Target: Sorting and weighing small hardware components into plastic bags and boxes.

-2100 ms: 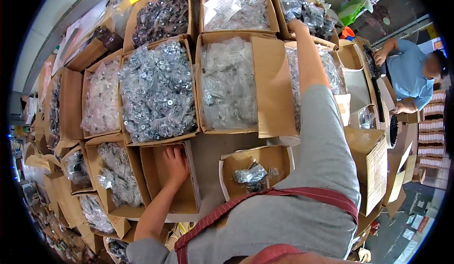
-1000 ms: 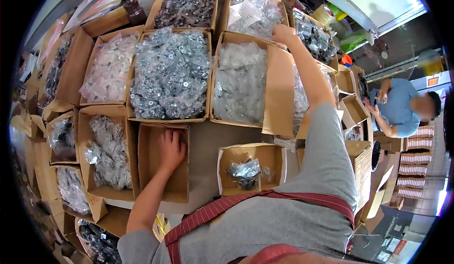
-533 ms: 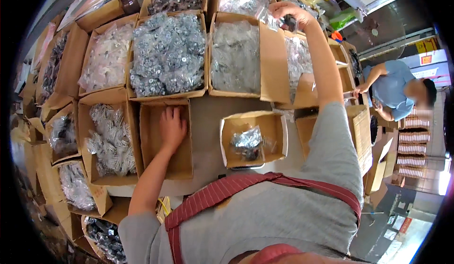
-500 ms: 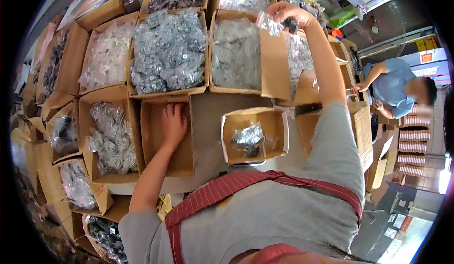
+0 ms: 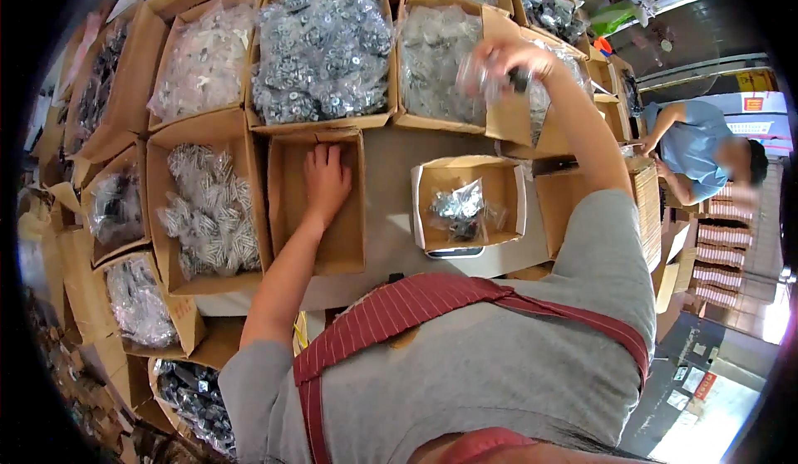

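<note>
My right hand (image 5: 522,58) is closed on a clear plastic bag (image 5: 475,77) with dark bits in it, blurred by motion. It is above the raised flap of a carton of grey bagged parts (image 5: 436,61). My left hand (image 5: 327,178) reaches into a brown cardboard box (image 5: 341,244), fingers apart and stretched toward its far wall, holding nothing that I can see. Between my arms stands a small open carton (image 5: 521,194) with a few clear packets (image 5: 459,204) of shiny and dark pieces. Under its near edge shows a flat pale device (image 5: 455,253).
Cartons of bagged parts surround the grey table (image 5: 384,215): metal washers (image 5: 324,49) at the back, pale pieces (image 5: 204,61) farther left, white ribbed plugs (image 5: 212,211) beside my left arm. At the right, a co-worker in a blue shirt (image 5: 702,140) works.
My right hand, still gripping the bag, has come nearer from the far cartons. The view has shifted, so the boxes appear higher and farther right. My left hand stays in its box.
</note>
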Available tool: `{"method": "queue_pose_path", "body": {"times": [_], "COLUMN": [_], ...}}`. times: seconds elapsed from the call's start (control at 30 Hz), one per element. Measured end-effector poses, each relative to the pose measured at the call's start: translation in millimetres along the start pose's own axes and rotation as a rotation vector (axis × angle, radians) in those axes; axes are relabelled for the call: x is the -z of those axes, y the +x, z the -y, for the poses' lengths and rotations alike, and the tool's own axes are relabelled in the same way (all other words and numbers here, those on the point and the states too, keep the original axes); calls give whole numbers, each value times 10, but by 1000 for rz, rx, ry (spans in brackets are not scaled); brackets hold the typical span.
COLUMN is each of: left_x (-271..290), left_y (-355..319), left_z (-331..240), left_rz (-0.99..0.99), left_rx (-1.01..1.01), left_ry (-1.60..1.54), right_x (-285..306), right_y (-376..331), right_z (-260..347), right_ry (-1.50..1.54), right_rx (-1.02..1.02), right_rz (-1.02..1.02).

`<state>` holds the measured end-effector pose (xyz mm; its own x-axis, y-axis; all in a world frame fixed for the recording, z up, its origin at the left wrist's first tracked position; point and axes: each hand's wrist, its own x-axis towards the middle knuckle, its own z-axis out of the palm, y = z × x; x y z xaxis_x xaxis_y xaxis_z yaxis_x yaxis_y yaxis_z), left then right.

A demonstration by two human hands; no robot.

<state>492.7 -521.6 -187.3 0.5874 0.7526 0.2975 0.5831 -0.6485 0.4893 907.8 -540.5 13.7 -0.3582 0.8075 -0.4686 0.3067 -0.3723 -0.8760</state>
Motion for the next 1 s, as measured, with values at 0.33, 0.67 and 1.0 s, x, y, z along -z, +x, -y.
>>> {"method": "queue_pose_path", "body": {"times": [0.33,0.67,1.0], "left_x": [12,31,-36], "left_y": [-59,-31,-65], "left_z": [-12,-40,-2], "left_rz": [72,51,-17], "left_rx": [39,53,-15], "left_ry": [-28,-12,33], "right_x": [1767,1077,-383], "right_y": [261,314,-211], "right_z": [-91,133,453], "right_ry": [879,842,1237], "right_rx": [594,634,942], "right_rz": [-936,-581,59]}}
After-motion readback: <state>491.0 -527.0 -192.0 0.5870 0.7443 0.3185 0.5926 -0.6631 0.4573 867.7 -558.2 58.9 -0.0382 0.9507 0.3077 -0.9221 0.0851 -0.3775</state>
